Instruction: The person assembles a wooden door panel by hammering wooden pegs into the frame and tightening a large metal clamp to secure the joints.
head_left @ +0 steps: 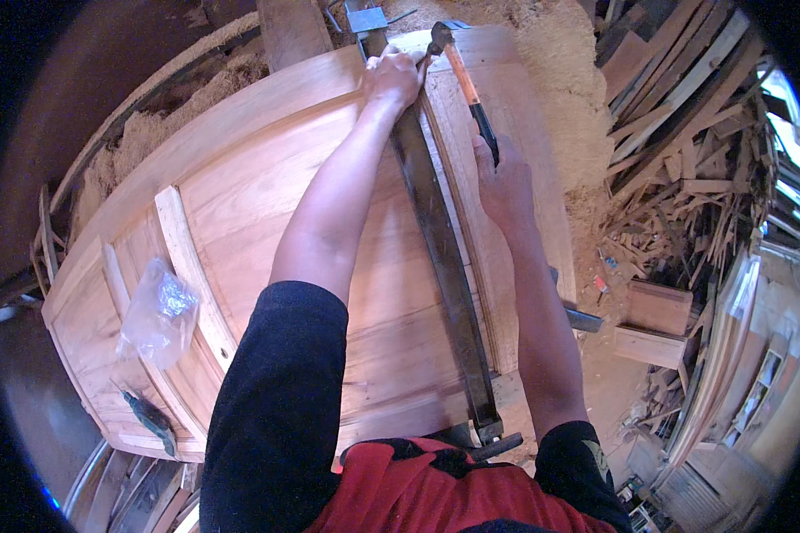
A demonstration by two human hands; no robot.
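My right hand is closed around the black grip of a hammer with an orange-and-black handle. The hammer's head is at the far end of a panelled wooden door, just right of my left hand. That left hand has its fingers curled at the far part of a long metal bar clamp, which runs lengthwise over the wood. Something dark shows between its fingers and the hammer head; what it is I cannot make out.
A clear plastic bag and a green power tool lie on the door's left part. Beyond the far edge is sawdust. Scrap wood is piled at the right, near a small wooden box.
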